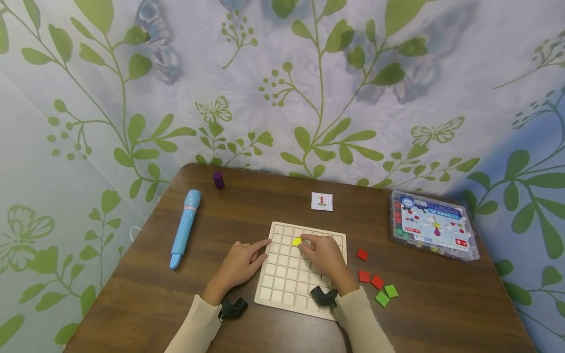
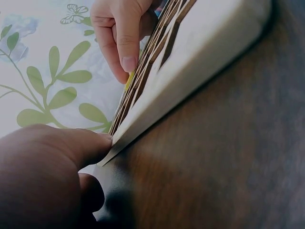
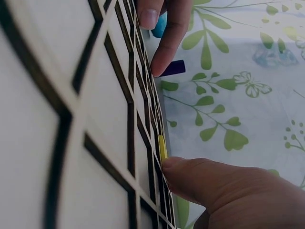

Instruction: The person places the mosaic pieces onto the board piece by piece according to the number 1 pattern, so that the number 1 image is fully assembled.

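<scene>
On the brown wooden surface (image 1: 441,304), a white grid board (image 1: 287,284) lies flat, with a yellow tile (image 1: 296,241) resting in a cell of its second row near the far edge. The right hand (image 1: 324,255) lies over the board with its fingers (image 3: 190,179) pressed together, the fingertip touching the yellow tile, while the left hand (image 1: 240,264) rests at the board's left edge, its extended index finger touching the rim and the remaining fingers loosely curled. Three red tiles (image 1: 371,274) and two green tiles (image 1: 386,294) lie just right of the board, well apart from a blue pen-shaped device (image 1: 185,228) on the left.
</scene>
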`<control>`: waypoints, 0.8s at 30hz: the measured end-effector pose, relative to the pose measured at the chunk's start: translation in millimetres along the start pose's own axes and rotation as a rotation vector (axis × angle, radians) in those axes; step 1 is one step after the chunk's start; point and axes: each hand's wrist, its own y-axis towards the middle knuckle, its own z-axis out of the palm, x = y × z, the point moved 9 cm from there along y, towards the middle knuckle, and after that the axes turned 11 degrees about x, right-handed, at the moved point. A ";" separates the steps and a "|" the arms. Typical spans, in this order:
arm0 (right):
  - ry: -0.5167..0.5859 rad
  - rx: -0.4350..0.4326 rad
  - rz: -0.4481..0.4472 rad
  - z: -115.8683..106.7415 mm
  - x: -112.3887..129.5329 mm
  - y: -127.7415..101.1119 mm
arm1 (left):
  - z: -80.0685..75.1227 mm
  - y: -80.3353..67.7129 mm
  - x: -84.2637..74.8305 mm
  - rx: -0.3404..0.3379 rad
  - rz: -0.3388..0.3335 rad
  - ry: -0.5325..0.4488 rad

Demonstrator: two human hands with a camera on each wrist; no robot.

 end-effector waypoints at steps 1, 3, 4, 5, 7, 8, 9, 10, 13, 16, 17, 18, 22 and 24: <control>0.010 0.002 0.002 -0.2 -0.7 -0.1 | -0.2 0.4 -0.6 0.002 0.002 -0.001; 0.022 0.008 0.006 0.2 -2.6 -0.2 | -1.1 0.7 -2.1 0.001 0.008 -0.001; 0.027 0.013 0.007 0.7 -3.4 -0.3 | -1.6 0.5 -2.8 0.000 0.012 0.002; 0.031 0.019 0.011 1.3 -4.0 -0.5 | -2.5 0.3 -3.7 0.000 0.013 0.002; 0.027 0.028 0.012 2.3 -3.8 -0.9 | -3.1 -0.1 -4.6 0.001 0.011 0.004; 0.022 0.033 0.014 2.6 -3.5 -1.1 | -3.1 -0.4 -4.7 0.003 0.009 0.006; 0.015 0.036 0.014 2.6 -2.5 -1.5 | -2.8 -0.7 -4.5 0.005 0.006 0.008; 0.002 0.038 0.013 2.3 -1.8 -2.2 | -2.1 -0.7 -4.4 0.009 0.002 0.009; -0.014 0.041 0.010 2.3 -1.1 -4.2 | 0.5 -0.7 -4.3 0.013 -0.001 0.013; -0.012 0.037 -0.001 3.0 -1.9 -6.0 | 2.5 -1.0 -4.4 0.011 0.001 0.009; -0.009 0.034 -0.005 2.9 -2.1 -6.5 | 2.7 -1.0 -4.8 0.011 0.002 0.005; -0.007 0.029 -0.006 2.4 -2.4 -7.0 | 2.7 -1.0 -5.1 0.009 0.005 0.005; 0.024 -0.027 -0.038 -6.4 0.4 -9.1 | 1.6 -1.5 -5.0 -0.012 0.015 0.006; 0.062 -0.065 -0.057 -14.6 2.7 -10.5 | -0.7 -1.9 -4.7 -0.032 0.023 0.012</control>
